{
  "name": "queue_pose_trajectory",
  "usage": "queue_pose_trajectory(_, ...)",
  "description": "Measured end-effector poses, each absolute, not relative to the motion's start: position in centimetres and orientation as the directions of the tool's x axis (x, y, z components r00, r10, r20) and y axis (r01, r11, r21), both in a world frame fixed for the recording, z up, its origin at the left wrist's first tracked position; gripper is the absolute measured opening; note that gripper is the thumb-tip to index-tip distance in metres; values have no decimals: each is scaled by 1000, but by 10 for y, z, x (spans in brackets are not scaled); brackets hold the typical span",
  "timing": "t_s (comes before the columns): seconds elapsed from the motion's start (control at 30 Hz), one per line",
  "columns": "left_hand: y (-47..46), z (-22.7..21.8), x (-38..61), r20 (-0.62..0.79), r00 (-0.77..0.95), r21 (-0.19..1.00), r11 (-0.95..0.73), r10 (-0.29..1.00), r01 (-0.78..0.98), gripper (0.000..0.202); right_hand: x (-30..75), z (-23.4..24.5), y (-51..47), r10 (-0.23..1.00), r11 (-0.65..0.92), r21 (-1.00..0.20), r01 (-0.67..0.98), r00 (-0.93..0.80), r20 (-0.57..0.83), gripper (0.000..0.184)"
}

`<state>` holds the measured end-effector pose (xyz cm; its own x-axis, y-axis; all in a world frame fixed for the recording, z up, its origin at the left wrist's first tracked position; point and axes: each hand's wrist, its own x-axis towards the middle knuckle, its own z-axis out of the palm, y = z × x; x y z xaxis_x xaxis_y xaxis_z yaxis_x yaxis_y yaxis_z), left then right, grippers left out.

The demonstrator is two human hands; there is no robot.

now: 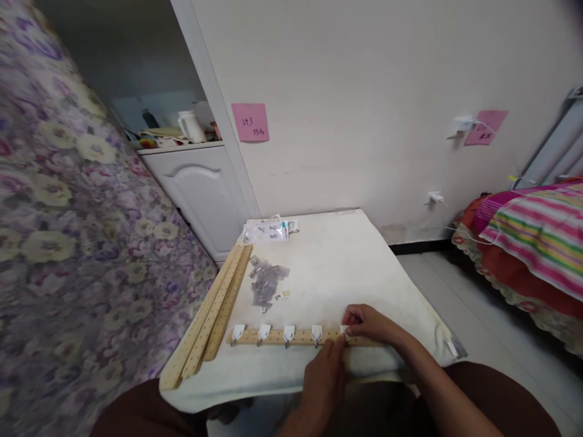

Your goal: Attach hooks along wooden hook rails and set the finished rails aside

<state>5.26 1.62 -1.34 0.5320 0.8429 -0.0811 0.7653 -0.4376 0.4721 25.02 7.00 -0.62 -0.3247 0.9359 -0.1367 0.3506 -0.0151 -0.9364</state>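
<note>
A perforated wooden strip [277, 337] is laid flat on the white surface [346, 261], with its long axis running side to side and its free end pointing left of the hands. A white hook [345, 331] is pinched onto it by the right hand [371, 325]. The left hand [325, 370] is set just beneath, fingers together at the strip's near edge; its grip cannot be told. 4 mounted hooks [288, 334] are seen left of the hands.

I see white hooks [289, 332], a pale tan wooden strip [277, 338] dotted with holes, an off-white tablecloth [337, 267], purple-and-cream floral fabric [68, 212], a pink sticky note [249, 122] and a pink, yellow and green striped blanket [537, 237].
</note>
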Motion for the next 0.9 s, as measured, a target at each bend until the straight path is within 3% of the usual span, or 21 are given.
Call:
queue_pose_trajectory(0.27,16,-25,49,28,535,501,-475,844,723,55,251,-2,69,952,38,-920,391,-293,-86,13)
queue_pose_trajectory(0.43,13,-26,45,105,527,565,-486,844,667,54,251,-4,72,980,20,-904,427,-188,-67,12)
queue_pose_trajectory(0.6,9,0,41,195,528,662,-509,826,551,33,253,-1,75,995,34,-914,404,-95,-5,11)
queue_pose_trajectory(0.7,22,25,30,229,482,612,-510,846,605,18,253,0,75,997,50,-926,374,-69,26,12)
queue_pose_trajectory(0.77,43,41,17,240,399,549,-463,885,696,18,253,0,75,997,60,-931,360,-62,41,13)
queue_pose_trajectory(0.9,101,55,-16,175,287,270,-326,942,906,22,252,2,74,996,78,-931,356,-58,61,13)
